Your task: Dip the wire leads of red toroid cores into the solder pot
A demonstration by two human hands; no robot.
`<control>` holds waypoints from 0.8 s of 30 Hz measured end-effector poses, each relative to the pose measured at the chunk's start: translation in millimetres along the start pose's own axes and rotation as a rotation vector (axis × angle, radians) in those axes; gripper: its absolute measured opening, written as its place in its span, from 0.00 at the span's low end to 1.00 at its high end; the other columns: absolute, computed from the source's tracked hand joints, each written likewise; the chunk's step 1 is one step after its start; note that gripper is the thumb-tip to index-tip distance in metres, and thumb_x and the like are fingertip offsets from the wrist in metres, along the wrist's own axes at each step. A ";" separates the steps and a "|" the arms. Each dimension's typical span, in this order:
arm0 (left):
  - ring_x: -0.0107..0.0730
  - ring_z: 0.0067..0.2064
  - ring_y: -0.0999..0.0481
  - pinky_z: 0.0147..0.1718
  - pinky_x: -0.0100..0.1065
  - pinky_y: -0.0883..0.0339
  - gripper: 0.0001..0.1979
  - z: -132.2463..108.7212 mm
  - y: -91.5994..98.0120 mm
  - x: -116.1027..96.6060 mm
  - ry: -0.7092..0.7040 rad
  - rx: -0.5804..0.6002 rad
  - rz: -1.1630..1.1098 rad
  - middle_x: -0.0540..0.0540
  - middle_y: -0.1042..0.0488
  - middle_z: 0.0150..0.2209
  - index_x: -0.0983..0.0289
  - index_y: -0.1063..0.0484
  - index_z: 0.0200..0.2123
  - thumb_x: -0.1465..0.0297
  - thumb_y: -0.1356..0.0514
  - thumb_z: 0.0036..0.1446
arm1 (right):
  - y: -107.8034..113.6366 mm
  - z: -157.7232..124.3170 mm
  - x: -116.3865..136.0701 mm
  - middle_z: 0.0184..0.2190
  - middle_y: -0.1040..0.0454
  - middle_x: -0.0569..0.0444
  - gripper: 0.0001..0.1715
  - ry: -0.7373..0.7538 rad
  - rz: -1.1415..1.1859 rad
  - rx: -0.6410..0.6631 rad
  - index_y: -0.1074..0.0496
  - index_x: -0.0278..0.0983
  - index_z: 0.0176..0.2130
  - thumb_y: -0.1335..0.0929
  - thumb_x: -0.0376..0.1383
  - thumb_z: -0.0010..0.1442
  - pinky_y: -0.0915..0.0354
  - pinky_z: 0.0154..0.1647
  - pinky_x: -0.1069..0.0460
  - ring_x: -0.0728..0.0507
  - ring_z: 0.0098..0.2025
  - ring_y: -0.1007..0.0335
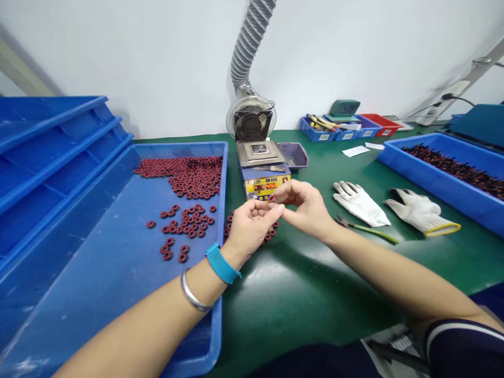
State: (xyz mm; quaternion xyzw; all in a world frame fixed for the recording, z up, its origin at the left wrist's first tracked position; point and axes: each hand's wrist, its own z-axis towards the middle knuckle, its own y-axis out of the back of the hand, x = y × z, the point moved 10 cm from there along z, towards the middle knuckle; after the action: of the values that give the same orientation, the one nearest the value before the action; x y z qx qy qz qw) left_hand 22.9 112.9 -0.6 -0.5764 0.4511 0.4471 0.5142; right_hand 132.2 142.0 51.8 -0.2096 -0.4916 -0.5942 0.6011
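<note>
Pinching a small red coil (272, 198) in left hand (252, 223) and right hand (309, 207); too covered to tell long axis or pointing direction.

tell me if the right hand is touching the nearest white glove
Apart: the head view shows bare green tabletop between the right hand and the nearest white glove.

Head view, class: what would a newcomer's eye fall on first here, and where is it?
Probably the two bare hands at the centre, left and right, whose fingertips meet at a small reddish piece. Next, perhaps, the many red-and-black rings in the large blue tray on the left. Behind the hands, a yellow-fronted device shows lit red digits, with a ribbed grey hose rising above it.
</note>
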 end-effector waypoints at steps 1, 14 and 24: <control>0.17 0.18 0.37 0.18 0.24 0.43 0.20 -1.0 -1.1 0.6 0.001 0.007 -0.001 0.44 0.32 0.18 0.67 0.32 0.28 0.60 0.29 0.38 | 1.3 -12.0 6.9 0.30 0.26 0.55 0.09 0.068 -0.063 -0.045 0.32 0.39 0.33 0.29 0.33 0.49 0.29 0.37 0.49 0.47 0.32 0.28; 0.31 0.31 0.24 0.28 0.29 0.31 0.17 -7.4 27.0 -77.5 -0.199 0.023 0.629 0.54 0.21 0.32 0.65 0.24 0.35 0.60 0.32 0.45 | 34.7 -40.4 -69.1 0.34 0.26 0.50 0.12 -0.059 -0.441 -0.001 0.31 0.37 0.38 0.29 0.36 0.52 0.32 0.41 0.47 0.43 0.36 0.29; 0.37 0.28 0.20 0.29 0.34 0.26 0.13 -62.9 231.7 -55.9 0.038 -0.136 1.317 0.37 0.20 0.26 0.47 0.24 0.26 0.47 0.38 0.45 | 13.0 -25.7 -117.0 0.40 0.26 0.49 0.17 -0.295 -0.588 0.143 0.27 0.35 0.43 0.28 0.37 0.52 0.34 0.44 0.49 0.44 0.40 0.28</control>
State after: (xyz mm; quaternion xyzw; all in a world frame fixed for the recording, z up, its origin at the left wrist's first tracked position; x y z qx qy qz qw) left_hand -211.7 38.8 14.7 -0.2189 0.6889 0.6854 0.0878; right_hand 175.1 182.6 -53.2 -0.1001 -0.6532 -0.6694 0.3396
